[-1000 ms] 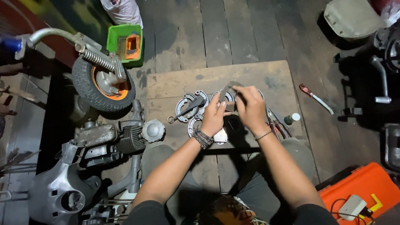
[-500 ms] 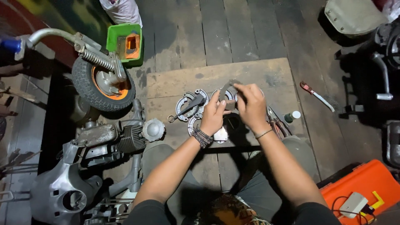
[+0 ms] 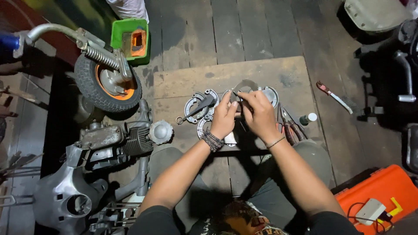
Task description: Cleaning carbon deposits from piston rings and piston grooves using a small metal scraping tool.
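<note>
Dark wooden floor boards (image 3: pixel 226 30) lie under everything, and a flat wooden board (image 3: pixel 261 72) sits on top of them. I see both hands over that board. My left hand (image 3: pixel 224 119) and my right hand (image 3: pixel 259 115) are close together, with fingers bent and pinched on a curved grey metal piece (image 3: pixel 244 84) that arcs up just above the fingertips. Both hands seem to grip it, held a little above the board. Round metal plates (image 3: pixel 198 106) lie on the board just left of my hands, and a black tool lies across them. Pliers with red handles (image 3: pixel 291 127) and a small bottle (image 3: pixel 307 118) rest just to the right. A small wheel with an orange hub (image 3: pixel 106 85) stands at the far left, beside a green box (image 3: pixel 129 40). An orange case (image 3: pixel 383 191) sits at the bottom right.
</note>
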